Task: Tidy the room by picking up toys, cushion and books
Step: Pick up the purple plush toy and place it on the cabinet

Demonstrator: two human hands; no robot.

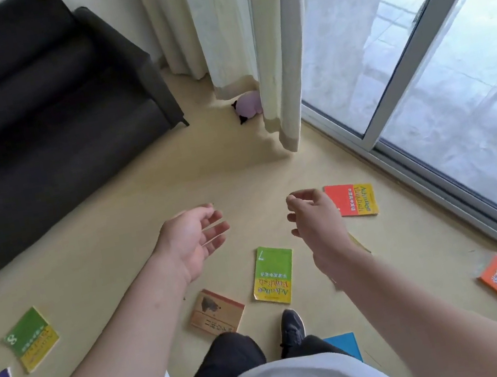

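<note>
While nothing is held, hands: left hand (195, 241) and right hand (314, 220) hover apart above the floor (238, 173), fingers (215, 231) loosely curled.
Books: green book (274, 275) lies flat between the forearms, brown book (216, 311) just beside it, red-and-yellow book (351, 200) near the right hand.
Pick-up: crouch, lift the green book by one edge, stack its neighbours.
Toy: purple plush (248, 105), probably, half hidden by the curtain (272, 51).
Room: smooth pale floor, dark sofa (30, 127), glass door (417, 59).

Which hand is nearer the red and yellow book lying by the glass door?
Right. The right hand hangs beside the red and yellow book, overlapping its edge in view; the left hand is farther off, toward the dark sofa.
</note>
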